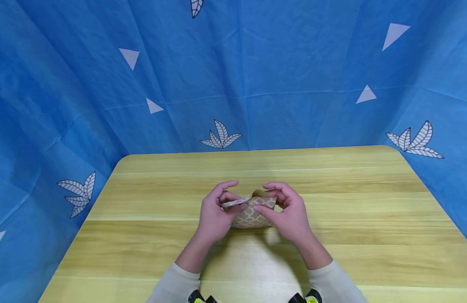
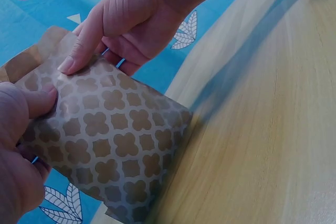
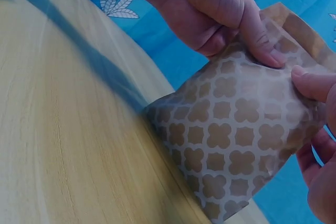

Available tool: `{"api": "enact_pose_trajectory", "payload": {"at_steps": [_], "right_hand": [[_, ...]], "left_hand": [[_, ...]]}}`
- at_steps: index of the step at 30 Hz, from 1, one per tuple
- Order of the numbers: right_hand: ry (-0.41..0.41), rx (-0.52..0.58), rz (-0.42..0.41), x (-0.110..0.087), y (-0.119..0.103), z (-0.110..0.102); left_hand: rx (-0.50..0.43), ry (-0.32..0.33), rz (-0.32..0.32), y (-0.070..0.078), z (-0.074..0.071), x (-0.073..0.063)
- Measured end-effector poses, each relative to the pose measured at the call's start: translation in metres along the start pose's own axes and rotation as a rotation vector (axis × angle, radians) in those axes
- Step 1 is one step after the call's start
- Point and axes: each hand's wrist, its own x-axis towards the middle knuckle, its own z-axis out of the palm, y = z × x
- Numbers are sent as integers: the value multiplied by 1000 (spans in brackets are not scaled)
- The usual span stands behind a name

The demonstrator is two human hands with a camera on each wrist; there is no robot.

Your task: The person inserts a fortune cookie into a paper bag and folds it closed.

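Note:
A brown paper bag (image 1: 252, 216) with a white lattice print stands near the middle of the wooden table, its bottom edge at the tabletop in both wrist views. My left hand (image 1: 216, 212) pinches the left side of its top, thumb on the near face and fingers behind. On the other side my right hand (image 1: 290, 210) pinches the top the same way. Both thumbs press the patterned paper (image 2: 118, 129) close to each other. Plain brown paper (image 3: 304, 27) shows along the upper edge, and the far fingers are partly hidden behind the bag.
Light wood-grain tabletop (image 1: 142, 235) spreads around the bag on all sides. A blue curtain (image 1: 294, 63) printed with white leaves and triangles hangs behind the table and along both sides. Dark wrist straps (image 1: 305, 298) show at the sleeves.

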Motion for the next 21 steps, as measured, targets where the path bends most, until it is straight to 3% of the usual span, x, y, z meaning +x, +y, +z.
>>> {"api": "enact_pose_trajectory", "payload": {"at_steps": [6, 14, 21], "right_hand": [[11, -9, -17, -1, 3, 0], [11, 3, -37, -2, 6, -1], [1, -1, -30, -2, 8, -3]], "left_hand": [[9, -10, 16, 22, -1, -2], [-14, -56, -21, 25, -2, -5], [4, -61, 1, 26, -1, -3]]}}
